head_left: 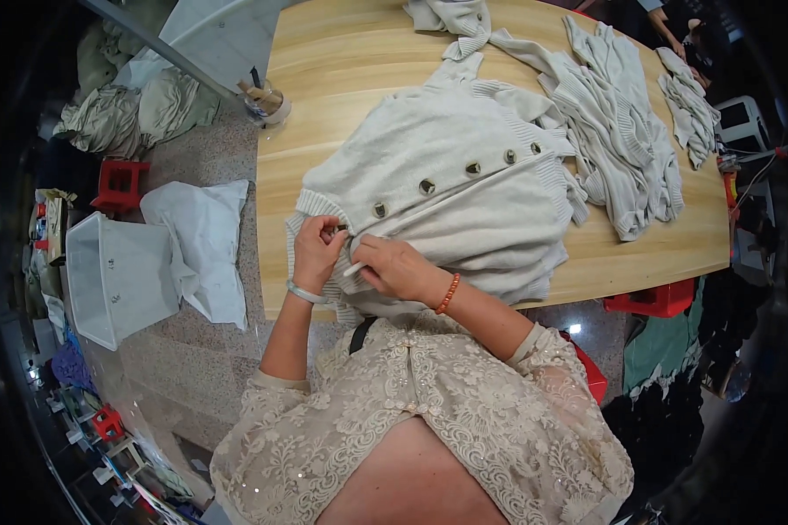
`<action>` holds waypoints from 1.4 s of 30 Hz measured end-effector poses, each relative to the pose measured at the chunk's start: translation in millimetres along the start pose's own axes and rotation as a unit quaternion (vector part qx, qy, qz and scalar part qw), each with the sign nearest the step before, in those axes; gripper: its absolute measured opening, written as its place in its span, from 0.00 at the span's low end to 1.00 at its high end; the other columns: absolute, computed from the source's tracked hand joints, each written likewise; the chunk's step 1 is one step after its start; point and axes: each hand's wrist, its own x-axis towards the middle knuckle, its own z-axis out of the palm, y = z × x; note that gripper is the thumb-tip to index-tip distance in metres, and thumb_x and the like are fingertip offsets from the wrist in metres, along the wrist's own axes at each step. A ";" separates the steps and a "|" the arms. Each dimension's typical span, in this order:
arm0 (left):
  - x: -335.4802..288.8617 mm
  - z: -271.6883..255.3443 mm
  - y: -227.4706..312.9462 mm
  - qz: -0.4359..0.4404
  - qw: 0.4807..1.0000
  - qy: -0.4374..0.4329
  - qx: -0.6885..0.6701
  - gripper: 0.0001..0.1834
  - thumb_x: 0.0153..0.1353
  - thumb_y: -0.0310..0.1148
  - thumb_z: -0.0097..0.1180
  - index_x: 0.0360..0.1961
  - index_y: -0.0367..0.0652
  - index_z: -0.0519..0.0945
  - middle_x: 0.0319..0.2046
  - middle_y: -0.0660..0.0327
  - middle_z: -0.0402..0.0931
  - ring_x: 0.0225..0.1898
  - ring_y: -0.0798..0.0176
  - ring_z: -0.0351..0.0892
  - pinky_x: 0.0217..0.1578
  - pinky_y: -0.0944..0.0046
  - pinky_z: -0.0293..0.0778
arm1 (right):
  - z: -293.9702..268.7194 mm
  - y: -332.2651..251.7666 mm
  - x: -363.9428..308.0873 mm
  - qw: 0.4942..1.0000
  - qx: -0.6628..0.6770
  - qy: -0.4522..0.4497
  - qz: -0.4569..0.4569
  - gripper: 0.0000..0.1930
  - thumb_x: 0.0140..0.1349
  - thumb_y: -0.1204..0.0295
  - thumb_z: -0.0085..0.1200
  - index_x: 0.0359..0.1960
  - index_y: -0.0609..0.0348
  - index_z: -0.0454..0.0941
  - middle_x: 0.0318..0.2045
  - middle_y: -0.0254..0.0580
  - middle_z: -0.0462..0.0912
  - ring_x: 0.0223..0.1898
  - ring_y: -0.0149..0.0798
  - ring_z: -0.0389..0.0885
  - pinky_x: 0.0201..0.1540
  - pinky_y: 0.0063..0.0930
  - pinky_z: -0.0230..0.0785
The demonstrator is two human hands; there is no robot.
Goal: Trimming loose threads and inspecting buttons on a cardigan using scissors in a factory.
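A pale cardigan (464,188) lies spread on the table (341,79), its hem at the near edge under both hands. The left hand (317,252) pinches the lowest button (341,228) at the ribbed hem; the right hand (394,267), just beside it, is closed on a small white tool (353,269). Four more buttons run up the placket. Three more knits lie further back.
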 end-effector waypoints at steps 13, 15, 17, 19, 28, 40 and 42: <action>6.0 -11.6 3.8 -0.219 0.920 -0.129 -0.298 0.06 0.61 0.30 0.60 0.36 0.39 0.80 0.28 0.68 0.79 0.23 0.78 0.70 0.24 0.77 0.66 | 23.0 22.9 21.1 0.991 -0.072 0.102 0.042 0.19 0.55 0.75 0.53 0.49 0.61 0.67 0.36 0.49 0.74 0.38 0.53 0.78 0.40 0.44 0.72; 6.4 -18.9 -3.2 -0.242 0.894 -0.160 -0.342 0.07 0.61 0.32 0.60 0.37 0.41 0.79 0.30 0.69 0.79 0.23 0.79 0.70 0.24 0.78 0.65 | 20.3 16.2 20.6 0.991 -0.098 0.084 0.045 0.18 0.56 0.74 0.53 0.49 0.60 0.67 0.35 0.48 0.74 0.37 0.52 0.78 0.39 0.43 0.72; 6.0 -18.9 -4.7 -0.250 0.890 -0.167 -0.343 0.07 0.61 0.32 0.60 0.37 0.41 0.79 0.30 0.69 0.79 0.24 0.79 0.71 0.24 0.78 0.66 | 21.4 16.2 20.2 0.988 -0.138 0.065 0.031 0.18 0.57 0.71 0.54 0.48 0.60 0.68 0.33 0.48 0.74 0.36 0.51 0.79 0.37 0.42 0.73; 8.4 -19.3 -1.3 -0.260 0.887 -0.170 -0.342 0.06 0.61 0.32 0.60 0.36 0.41 0.79 0.30 0.69 0.79 0.24 0.79 0.71 0.24 0.78 0.66 | 20.4 22.0 17.9 0.988 -0.141 0.064 0.024 0.17 0.56 0.71 0.54 0.47 0.61 0.68 0.33 0.49 0.74 0.35 0.51 0.79 0.37 0.41 0.73; 5.2 -22.7 12.6 -0.283 0.876 -0.187 -0.343 0.10 0.59 0.30 0.62 0.41 0.37 0.81 0.28 0.68 0.79 0.24 0.79 0.72 0.25 0.78 0.67 | 13.7 28.6 20.9 0.993 -0.119 0.014 0.025 0.15 0.53 0.67 0.56 0.39 0.62 0.71 0.32 0.51 0.74 0.33 0.53 0.79 0.36 0.42 0.72; -13.3 -9.6 19.5 0.036 0.992 -0.075 -0.098 0.06 0.58 0.23 0.54 0.36 0.35 0.80 0.27 0.57 0.79 0.26 0.65 0.76 0.29 0.68 0.70 | -8.9 32.5 20.4 0.995 0.055 -0.006 0.079 0.15 0.53 0.76 0.56 0.44 0.63 0.78 0.34 0.52 0.77 0.35 0.52 0.78 0.41 0.39 0.71; -14.9 -4.9 15.1 -0.003 0.991 -0.068 -0.118 0.06 0.59 0.23 0.54 0.36 0.35 0.80 0.26 0.59 0.79 0.26 0.68 0.75 0.28 0.70 0.70 | -7.7 33.5 20.1 0.996 0.054 -0.004 0.068 0.15 0.52 0.78 0.55 0.44 0.64 0.78 0.34 0.53 0.77 0.35 0.53 0.78 0.40 0.38 0.72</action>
